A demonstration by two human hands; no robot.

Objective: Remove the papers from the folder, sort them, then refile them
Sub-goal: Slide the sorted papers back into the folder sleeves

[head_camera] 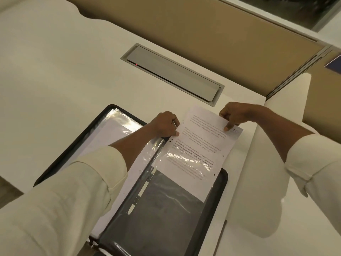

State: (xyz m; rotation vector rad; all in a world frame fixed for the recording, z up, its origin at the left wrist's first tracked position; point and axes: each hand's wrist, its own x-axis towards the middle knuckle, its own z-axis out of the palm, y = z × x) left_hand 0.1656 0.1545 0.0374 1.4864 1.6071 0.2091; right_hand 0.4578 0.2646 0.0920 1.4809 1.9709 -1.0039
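left hand (164, 126) pinches sleeve (184, 182) mouth steady | right hand (232, 115) grips paper (206, 137) top corner, half out of folder (73, 145)

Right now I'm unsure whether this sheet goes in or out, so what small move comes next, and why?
Probably keep drawing the sheet out past the sleeve's open end. Its top half is clear and pinched by the right hand, the left hand steadies the sleeve's edge, and its lower half sits inside.
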